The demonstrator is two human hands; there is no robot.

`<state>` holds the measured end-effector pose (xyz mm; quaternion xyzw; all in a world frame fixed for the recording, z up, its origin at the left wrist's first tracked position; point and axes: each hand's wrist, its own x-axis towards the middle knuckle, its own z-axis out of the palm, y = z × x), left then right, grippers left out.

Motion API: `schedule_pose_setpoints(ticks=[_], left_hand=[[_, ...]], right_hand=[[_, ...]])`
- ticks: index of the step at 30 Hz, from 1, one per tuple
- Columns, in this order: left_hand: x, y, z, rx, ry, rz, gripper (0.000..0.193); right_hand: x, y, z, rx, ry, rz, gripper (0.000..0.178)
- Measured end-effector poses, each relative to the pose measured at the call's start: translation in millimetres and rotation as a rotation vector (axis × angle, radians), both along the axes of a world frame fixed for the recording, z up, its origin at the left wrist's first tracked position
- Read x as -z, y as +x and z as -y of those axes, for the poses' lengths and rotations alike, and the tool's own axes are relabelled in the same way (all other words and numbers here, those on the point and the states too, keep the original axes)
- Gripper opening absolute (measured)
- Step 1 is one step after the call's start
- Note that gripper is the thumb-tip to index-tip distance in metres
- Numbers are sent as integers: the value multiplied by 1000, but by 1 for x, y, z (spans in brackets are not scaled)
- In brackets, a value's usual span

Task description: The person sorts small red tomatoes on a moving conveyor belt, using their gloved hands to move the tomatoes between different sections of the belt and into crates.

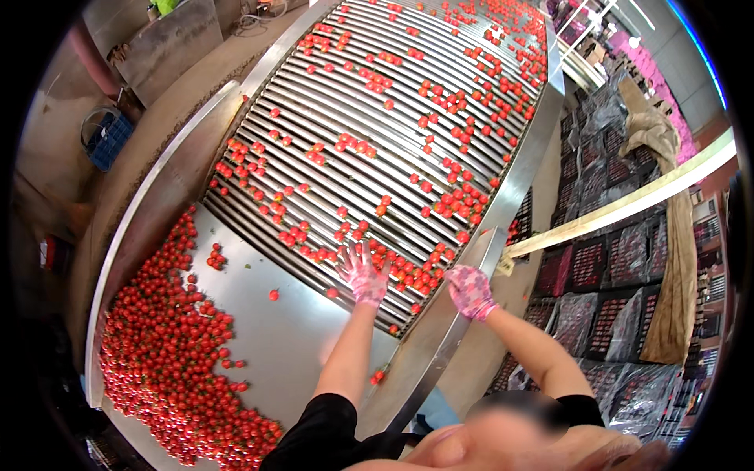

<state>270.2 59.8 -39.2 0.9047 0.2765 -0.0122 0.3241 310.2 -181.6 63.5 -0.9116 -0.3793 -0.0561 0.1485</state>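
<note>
The left hand (364, 276), in a pink patterned glove (367, 287), lies palm down with its fingers (353, 256) splayed toward about 12 o'clock, the thumb apart toward 1; its bare left forearm (345, 357) slants up just past 12. The right hand (470, 292), gloved alike, sits near 3 o'clock from the left, fingers bent, its bare right forearm (534, 345) running toward 10 o'clock. Black short sleeves (320, 424) cover both upper arms.
</note>
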Motion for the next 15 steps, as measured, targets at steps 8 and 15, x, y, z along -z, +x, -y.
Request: schedule_pose_setpoints(ticks=[8,15], left_hand=[[38,-16,39,296,84,-80,85],[85,-145,58,723,17,-124,64]], right_hand=[[-2,-7,-10,68,-16,-138,20],[10,-5,-11,54,21,-104,17]])
